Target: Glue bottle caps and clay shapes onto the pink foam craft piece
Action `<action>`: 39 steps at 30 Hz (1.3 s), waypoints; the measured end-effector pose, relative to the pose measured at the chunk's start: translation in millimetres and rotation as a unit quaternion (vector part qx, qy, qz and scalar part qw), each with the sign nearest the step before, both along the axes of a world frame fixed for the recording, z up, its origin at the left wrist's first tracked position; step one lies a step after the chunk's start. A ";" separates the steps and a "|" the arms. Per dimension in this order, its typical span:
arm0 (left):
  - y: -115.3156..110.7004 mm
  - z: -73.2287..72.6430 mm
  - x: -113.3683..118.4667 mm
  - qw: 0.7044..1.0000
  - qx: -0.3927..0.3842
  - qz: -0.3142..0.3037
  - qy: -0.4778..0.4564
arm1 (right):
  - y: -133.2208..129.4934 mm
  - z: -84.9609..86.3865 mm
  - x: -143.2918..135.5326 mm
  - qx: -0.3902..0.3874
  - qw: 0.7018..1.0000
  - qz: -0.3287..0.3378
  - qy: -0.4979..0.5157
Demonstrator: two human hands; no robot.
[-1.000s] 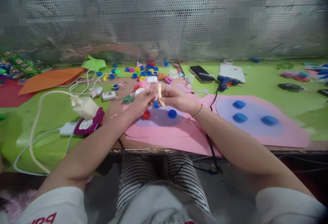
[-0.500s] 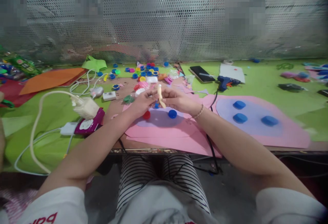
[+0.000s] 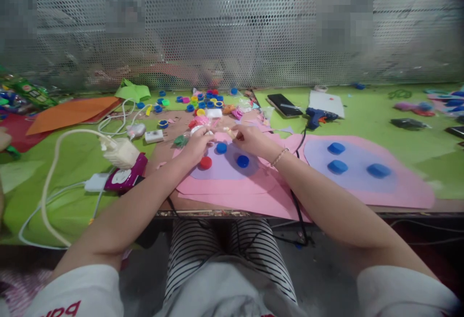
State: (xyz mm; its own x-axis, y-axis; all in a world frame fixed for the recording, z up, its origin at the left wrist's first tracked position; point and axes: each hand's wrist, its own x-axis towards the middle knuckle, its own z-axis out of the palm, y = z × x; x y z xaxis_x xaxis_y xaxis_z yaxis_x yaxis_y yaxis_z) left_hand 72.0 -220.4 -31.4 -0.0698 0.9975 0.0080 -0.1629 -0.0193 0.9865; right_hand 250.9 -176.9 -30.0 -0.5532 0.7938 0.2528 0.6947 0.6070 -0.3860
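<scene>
My right hand (image 3: 250, 140) pinches a small cream-coloured piece (image 3: 230, 134) of clay-like material above the upper edge of a purple paper shape (image 3: 224, 169). My left hand (image 3: 200, 144) is closed, its fingertips over a whitish round thing (image 3: 197, 130); whether it grips anything is hidden. Between and below the hands, a red cap (image 3: 206, 163) and two blue caps (image 3: 221, 148) lie on the purple shape, which rests on pink paper (image 3: 232, 188).
Right of my hands lie another pink and purple cutout (image 3: 413, 186) with blue caps, a blue glue gun (image 3: 321, 115) and a phone (image 3: 284, 105). Loose caps (image 3: 210, 104) lie behind. A purple power socket (image 3: 125, 177) with cables stands left. A person's hand shows at the far left edge.
My hands have moved apart and the cream piece has gone from between them to my right hand, tipped lower. The blue cap beneath now shows fully.
</scene>
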 end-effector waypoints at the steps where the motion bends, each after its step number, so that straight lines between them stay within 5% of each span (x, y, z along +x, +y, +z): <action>1: 0.7 -1.1 -0.4 1.000 0.000 0.004 0.014 | -1.0 0.9 -0.6 -0.001 1.000 -0.006 -0.021; 11: 2.8 -3.5 -0.2 0.998 0.008 0.029 0.063 | -6.9 4.5 -2.2 0.044 0.992 -0.016 -0.121; 16: 0.1 -0.5 -3.3 0.988 0.042 0.024 0.148 | -9.6 10.0 -1.9 0.061 0.997 -0.008 -0.044; 20: -3.7 2.4 -1.1 0.987 0.070 -0.013 0.144 | -14.6 13.9 -4.9 0.087 0.990 0.090 0.070; 25: -5.9 3.0 0.3 0.990 0.056 -0.063 0.111 | -18.3 14.4 -7.9 0.089 0.974 0.184 0.097; 33: -10.5 10.8 -0.8 0.986 0.020 -0.080 0.142 | -13.5 10.5 -6.5 0.147 0.965 0.194 0.093; 39: -3.2 2.3 -6.3 0.987 0.034 -0.119 0.099 | -15.3 13.4 -4.5 0.141 0.964 0.198 0.112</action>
State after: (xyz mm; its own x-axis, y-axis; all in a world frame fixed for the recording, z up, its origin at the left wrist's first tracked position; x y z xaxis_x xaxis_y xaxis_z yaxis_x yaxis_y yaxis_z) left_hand 65.7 -223.6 -29.1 0.1754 0.9823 0.0655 0.0244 -0.0709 0.9972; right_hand 246.4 -192.2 -16.6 -0.7043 0.4143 0.5765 0.3056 0.9099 -0.2804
